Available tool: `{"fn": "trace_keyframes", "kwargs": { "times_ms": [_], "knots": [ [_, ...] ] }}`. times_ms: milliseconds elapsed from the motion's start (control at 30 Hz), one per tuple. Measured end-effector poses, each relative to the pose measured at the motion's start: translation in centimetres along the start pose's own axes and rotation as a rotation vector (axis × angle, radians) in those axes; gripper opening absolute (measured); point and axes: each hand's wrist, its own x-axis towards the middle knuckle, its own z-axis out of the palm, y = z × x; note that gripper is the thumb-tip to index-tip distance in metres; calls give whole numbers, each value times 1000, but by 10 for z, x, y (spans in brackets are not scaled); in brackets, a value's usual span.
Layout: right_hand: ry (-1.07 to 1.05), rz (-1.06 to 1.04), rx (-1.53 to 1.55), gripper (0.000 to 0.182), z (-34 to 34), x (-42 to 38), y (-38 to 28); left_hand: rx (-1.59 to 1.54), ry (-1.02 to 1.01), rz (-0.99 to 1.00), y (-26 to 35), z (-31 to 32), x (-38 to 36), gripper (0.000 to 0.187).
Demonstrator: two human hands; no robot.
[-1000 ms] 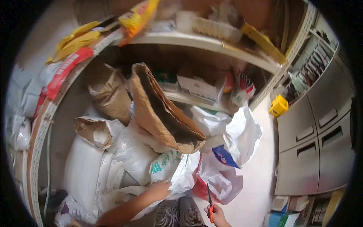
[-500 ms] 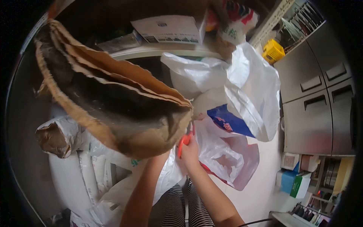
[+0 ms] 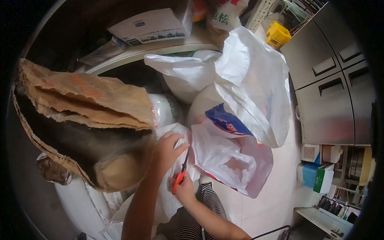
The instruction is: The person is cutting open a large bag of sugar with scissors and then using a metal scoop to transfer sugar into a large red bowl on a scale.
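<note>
Scissors: red handles low, dark blades rising to upper right; long axis steeply tilted, tips at the white bag.
Right hand: grip clamped round the scissor handles.
Left hand: fingers closed on the white bag's top edge, just beside the blades.
Brown paper sack: mouth open toward camera, interior dark (contents not discernible).
Plastic bags: white, crumpled, right of the scissors; contents hidden.
Shelf: carries a flat box.

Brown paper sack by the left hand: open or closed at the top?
Open. The brown paper sack gapes toward the camera, its torn layered rim spread around a dark interior; the left hand rests beside it.
</note>
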Motion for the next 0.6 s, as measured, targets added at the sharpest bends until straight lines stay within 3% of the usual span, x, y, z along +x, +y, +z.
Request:
{"fn": "trace_keyframes", "kwargs": {
  "times_ms": [133,233,267,333,367,400,467,600],
  "knots": [
    [25,24,-13,26,-18,-6,34,-132,44,-40,-13,16,-23,18],
    [2,59,-231,26,-33,-13,42,-558,-26,-458,-42,28,-54,21],
    [-90,113,-83,26,-39,-14,61,-457,-27,-362,-47,34,-65,22],
    [-114,76,-106,26,-44,-26,77,-261,-13,-166,-47,43,-77,26],
    [-129,61,-119,26,-47,-32,85,-226,-27,-168,-45,45,-79,28],
    [-152,162,-150,15,-60,-37,92,-191,-41,-175,-38,44,-81,30],
    [-119,224,-21,15,-76,-44,80,-59,-83,-215,-20,35,-82,29],
    [-176,292,80,21,-99,-63,36,230,79,150,-15,30,-66,20]
  ]
}}
